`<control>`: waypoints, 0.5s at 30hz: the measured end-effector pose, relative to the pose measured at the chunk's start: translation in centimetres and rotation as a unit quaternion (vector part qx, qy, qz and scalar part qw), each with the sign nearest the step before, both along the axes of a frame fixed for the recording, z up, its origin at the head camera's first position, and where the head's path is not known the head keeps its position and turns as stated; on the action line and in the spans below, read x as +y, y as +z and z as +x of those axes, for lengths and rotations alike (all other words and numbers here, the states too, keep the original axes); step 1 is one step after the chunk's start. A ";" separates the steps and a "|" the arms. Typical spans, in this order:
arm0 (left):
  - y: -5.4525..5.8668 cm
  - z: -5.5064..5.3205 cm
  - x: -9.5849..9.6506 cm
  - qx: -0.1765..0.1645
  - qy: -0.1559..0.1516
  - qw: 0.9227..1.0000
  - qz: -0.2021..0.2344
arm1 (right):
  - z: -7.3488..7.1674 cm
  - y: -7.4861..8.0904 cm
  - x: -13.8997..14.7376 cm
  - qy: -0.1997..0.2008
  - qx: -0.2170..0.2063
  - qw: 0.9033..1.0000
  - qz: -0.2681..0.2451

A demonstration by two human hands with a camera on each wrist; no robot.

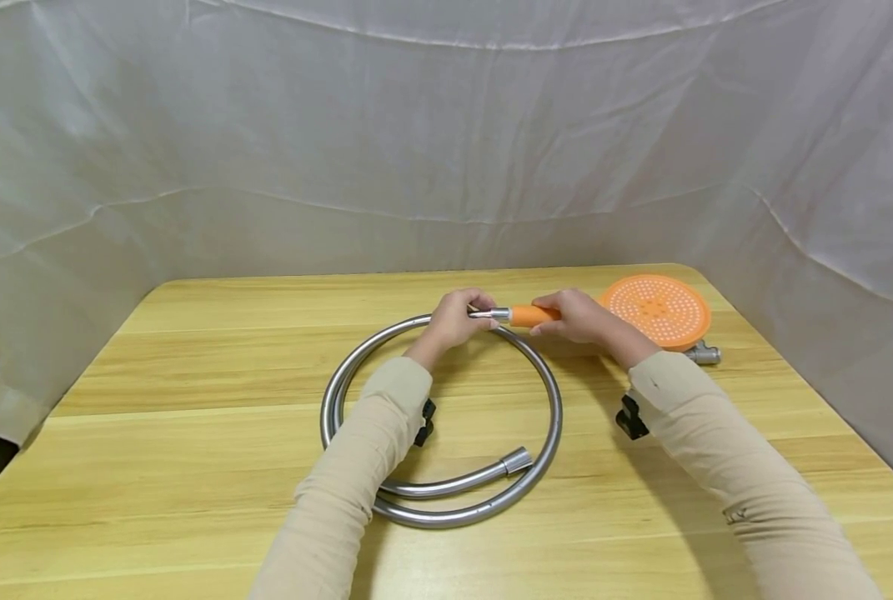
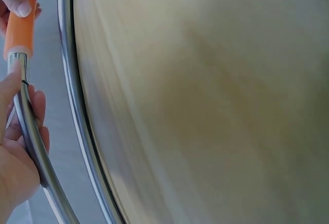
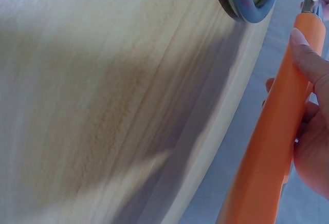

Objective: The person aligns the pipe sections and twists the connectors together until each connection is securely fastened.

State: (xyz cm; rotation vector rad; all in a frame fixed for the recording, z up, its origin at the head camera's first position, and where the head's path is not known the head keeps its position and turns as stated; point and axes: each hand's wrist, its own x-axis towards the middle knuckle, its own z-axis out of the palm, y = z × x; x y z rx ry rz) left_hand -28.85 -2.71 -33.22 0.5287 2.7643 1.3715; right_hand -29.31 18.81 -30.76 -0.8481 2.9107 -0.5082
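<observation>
My right hand (image 1: 584, 318) grips the orange handle (image 1: 534, 316) of a shower head, whose round dotted face (image 1: 654, 311) shows beyond the wrist at the right. In my left hand (image 1: 457, 319) is one end of a grey metal shower hose (image 1: 554, 400), with thumb and fingers at its shiny connector (image 1: 500, 314). That connector sits right at the handle's end, in line with it. In the left wrist view, the hose (image 2: 35, 139) runs down across the left palm. The right thumb lies along the handle (image 3: 272, 131) in the right wrist view.
The rest of the hose lies coiled on the wooden table (image 1: 191, 467), its other end fitting (image 1: 517, 460) inside the loop near the front. A small metal fitting (image 1: 704, 354) is beside the shower face. White cloth (image 1: 446, 150) hangs behind and along the sides.
</observation>
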 end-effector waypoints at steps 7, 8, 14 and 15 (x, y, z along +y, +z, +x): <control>0.0 0.1 0.1 0.005 -0.024 0.999 -0.042 | 0.1 0.0 0.1 0.004 0.002 1.000 -0.003; 0.1 0.1 0.1 0.005 -0.026 0.998 -0.049 | 0.1 -0.1 0.1 0.004 0.002 1.000 -0.004; 0.2 0.2 0.1 0.006 -0.023 0.998 -0.065 | 0.2 -0.1 0.1 0.000 0.002 1.000 -0.007; 0.2 0.2 0.1 0.007 -0.023 0.998 -0.065 | 0.2 -0.1 0.2 0.001 0.002 1.000 -0.007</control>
